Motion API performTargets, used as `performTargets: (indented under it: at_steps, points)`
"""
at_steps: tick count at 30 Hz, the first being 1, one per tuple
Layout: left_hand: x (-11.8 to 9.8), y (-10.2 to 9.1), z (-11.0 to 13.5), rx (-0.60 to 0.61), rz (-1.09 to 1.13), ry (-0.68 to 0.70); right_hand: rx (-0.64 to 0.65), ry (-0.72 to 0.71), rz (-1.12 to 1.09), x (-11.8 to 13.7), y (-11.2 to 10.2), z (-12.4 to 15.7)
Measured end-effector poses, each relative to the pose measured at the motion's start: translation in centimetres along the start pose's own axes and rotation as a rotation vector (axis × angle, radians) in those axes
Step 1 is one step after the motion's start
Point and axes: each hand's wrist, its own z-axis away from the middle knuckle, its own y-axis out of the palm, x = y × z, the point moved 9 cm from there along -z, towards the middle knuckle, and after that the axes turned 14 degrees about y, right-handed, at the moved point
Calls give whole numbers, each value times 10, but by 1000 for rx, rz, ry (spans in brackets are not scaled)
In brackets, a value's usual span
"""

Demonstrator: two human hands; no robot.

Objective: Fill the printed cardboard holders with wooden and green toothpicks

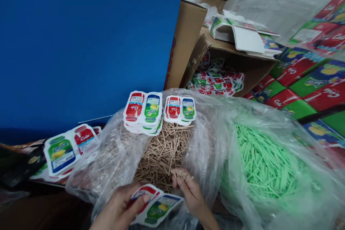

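My left hand (124, 205) grips a printed candy packet (159, 208) with a red cola can and a green Sprite-style can on it, thumb on top. Just right of it, my right hand (190, 190) is closed round several short brown sticks (182, 175). It is at the near edge of a clear plastic bag (205, 143) full of loose brown sticks (168, 143). On top of those sticks lie two stacks of the same packets, a thicker left stack (142, 111) and a right stack (180, 109).
More packets (67, 151) lie at the left. A plastic bag of green sticks (266, 161) stands right. Behind, a cardboard box (250, 66) holds many packets (215, 82), with folded printed card (242, 36) on top. Printed boxes (309, 79) are stacked right; a blue panel (86, 43) rises left.
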Motion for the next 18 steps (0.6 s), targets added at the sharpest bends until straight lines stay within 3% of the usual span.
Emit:
performTargets:
  at_steps: [11,14,18]
  points:
    - [21,-7,6,-192,336,-137,-5,87,-48,-4,-3,-1]
    - [29,-14,7,-308,475,-207,-9,90,-83,-5,-5,-1]
    - [45,-27,14,-594,652,-334,-17,88,-119,-5,-7,-1]
